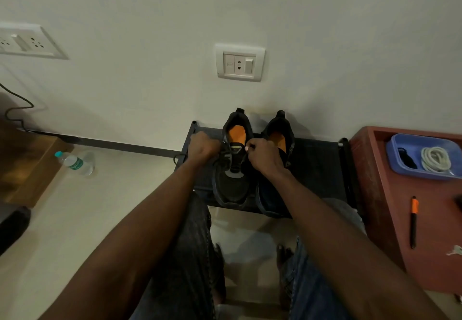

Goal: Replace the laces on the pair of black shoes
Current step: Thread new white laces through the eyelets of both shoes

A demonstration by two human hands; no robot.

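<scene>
Two black shoes with orange insoles stand side by side on a low black rack against the wall. The left shoe has a black lace running through its eyelets. My left hand is curled at that shoe's left side and grips the lace there. My right hand pinches the other lace end over the tongue. It partly covers the right shoe. A blue tray to the right holds a coiled white lace and a black lace.
A reddish cabinet stands right of the rack, with an orange-and-black pen on it. A plastic water bottle lies on the floor at left, near a wooden unit. My knees and bare feet are below the rack.
</scene>
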